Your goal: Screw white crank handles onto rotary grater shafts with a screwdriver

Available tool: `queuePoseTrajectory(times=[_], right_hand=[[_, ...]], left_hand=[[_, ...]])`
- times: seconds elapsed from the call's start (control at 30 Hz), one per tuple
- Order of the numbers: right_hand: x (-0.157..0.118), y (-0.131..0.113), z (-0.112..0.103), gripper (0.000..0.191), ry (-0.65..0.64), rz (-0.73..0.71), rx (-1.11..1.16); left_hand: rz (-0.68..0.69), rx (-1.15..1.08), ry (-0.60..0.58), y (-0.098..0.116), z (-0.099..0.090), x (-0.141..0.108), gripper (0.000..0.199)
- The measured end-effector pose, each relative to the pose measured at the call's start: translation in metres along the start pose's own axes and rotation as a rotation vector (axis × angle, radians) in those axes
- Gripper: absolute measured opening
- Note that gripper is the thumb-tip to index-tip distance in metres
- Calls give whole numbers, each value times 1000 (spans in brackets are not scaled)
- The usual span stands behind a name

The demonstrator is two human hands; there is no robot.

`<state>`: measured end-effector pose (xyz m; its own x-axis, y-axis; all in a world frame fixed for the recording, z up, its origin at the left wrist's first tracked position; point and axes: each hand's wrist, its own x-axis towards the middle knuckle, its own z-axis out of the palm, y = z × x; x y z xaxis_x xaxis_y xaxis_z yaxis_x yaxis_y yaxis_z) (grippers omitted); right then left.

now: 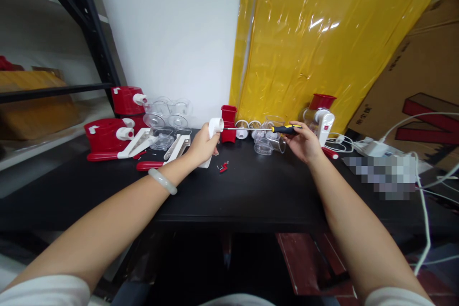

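Observation:
My left hand (205,146) is closed around a white plastic housing (215,125), its round opening turned to the right. In my right hand (304,142) is a screwdriver (285,129) with a black and yellow handle, held level. Its long shaft points left and the tip reaches the housing's opening; whether it touches a screw cannot be seen. Below the housing, small red parts (224,167) and a few screws lie on the black table (251,196). Just behind the shaft stands a red feed chute (228,124).
Red bases (105,136), white-and-red handles (175,150) and clear plastic cups (168,112) stand at the left. Drum graters (242,129) and clear parts (263,146) sit mid-back. An assembled rotary grater (322,117), white cables (423,201) and a cardboard box (412,67) are at the right.

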<state>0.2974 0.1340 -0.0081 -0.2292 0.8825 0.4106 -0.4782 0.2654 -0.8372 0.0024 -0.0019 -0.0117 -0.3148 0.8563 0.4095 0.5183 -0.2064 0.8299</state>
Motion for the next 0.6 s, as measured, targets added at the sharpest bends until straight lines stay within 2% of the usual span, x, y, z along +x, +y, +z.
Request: queuePoseTrajectory(times=[0.07, 0.2, 0.27, 0.47, 0.6], right_hand=[[2, 3, -1, 34, 56, -30, -114], [4, 9, -5, 50, 125, -100, -429], [4, 9, -6, 48, 146, -116, -487], [5, 6, -4, 26, 125, -109, -219], [5, 4, -3, 26, 48, -82, -158]], left_hand=[[6, 2, 4, 0, 0, 0, 15], [11, 18, 19, -1, -1, 1, 13], [15, 19, 11, -2, 0, 2, 13], [30, -9, -13, -5, 1, 1, 14], [30, 15, -10, -4, 0, 2, 13]])
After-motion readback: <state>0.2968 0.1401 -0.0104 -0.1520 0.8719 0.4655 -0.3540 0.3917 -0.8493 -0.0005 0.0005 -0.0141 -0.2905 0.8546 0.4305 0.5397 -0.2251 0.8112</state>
